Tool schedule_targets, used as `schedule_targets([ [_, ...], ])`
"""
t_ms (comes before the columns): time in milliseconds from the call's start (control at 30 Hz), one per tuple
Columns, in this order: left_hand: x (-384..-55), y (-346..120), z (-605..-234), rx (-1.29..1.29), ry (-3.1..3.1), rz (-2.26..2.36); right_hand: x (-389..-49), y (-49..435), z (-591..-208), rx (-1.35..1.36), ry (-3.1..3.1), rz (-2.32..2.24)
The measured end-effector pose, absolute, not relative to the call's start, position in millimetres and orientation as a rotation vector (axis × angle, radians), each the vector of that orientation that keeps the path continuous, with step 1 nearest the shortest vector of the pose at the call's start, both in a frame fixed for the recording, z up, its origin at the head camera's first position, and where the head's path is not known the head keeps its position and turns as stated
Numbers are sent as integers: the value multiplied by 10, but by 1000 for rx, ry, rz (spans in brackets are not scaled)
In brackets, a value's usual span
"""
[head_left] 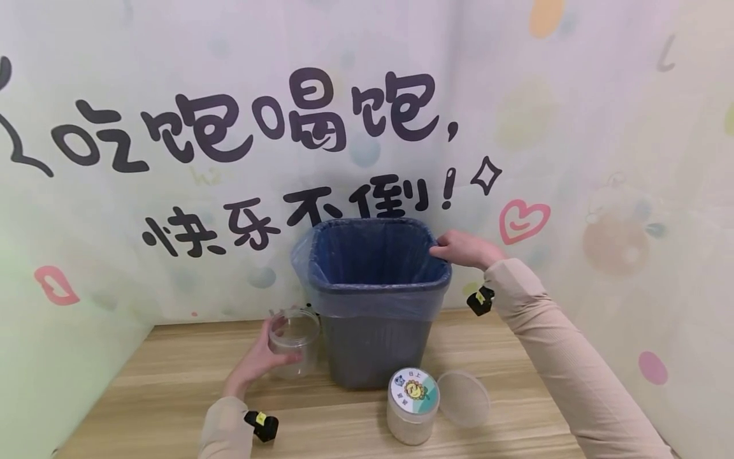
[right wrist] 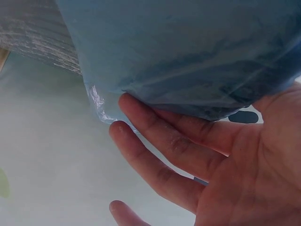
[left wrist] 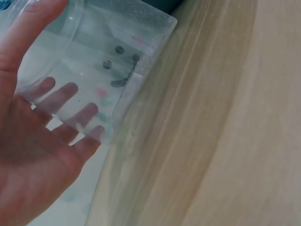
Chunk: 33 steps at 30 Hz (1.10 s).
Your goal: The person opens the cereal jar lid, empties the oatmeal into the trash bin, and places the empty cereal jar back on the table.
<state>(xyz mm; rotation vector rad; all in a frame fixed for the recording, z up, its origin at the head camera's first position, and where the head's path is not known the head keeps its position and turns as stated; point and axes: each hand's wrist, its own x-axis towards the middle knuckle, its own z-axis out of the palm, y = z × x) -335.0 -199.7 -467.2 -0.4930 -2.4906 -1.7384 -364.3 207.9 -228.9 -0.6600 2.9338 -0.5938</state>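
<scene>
In the head view, a grey trash bin point(head_left: 375, 354) stands upright on the table, a thin blue bag point(head_left: 375, 305) folded over its rim. My right hand point(head_left: 469, 248) grips the bin's right rim through the bag; from the right wrist view, fingers point(right wrist: 176, 141) lie against the bag's outer side. To the left of the bin, my left hand point(head_left: 260, 358) holds a clear plastic jar point(head_left: 306, 347) without a lid. Around the jar's wall point(left wrist: 94, 84), the left wrist view has the thumb on one side and the fingers on the other.
In front of the bin sits a second jar point(head_left: 411, 424) with a sunflower label on its top. A translucent round lid point(head_left: 466, 400) lies just right of it. Behind the wooden table point(head_left: 321, 424) rises a printed wall point(head_left: 367, 38), close to the bin.
</scene>
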Motion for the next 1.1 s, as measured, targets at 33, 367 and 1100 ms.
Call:
schedule_targets([
  [33,-3351,-1998,-4678,-494,-2490,-1741,-3645,2077,-2293,-659,2930,-599],
  [367,-3413,-1996,-4719,-536,-2455,-1792,-3665,2100,-2323,-649,2911,-693],
  [1100,-3135,-2177,-4200,-599,-2620,-1453,-3682,2175,-2480,-523,2778,-999],
])
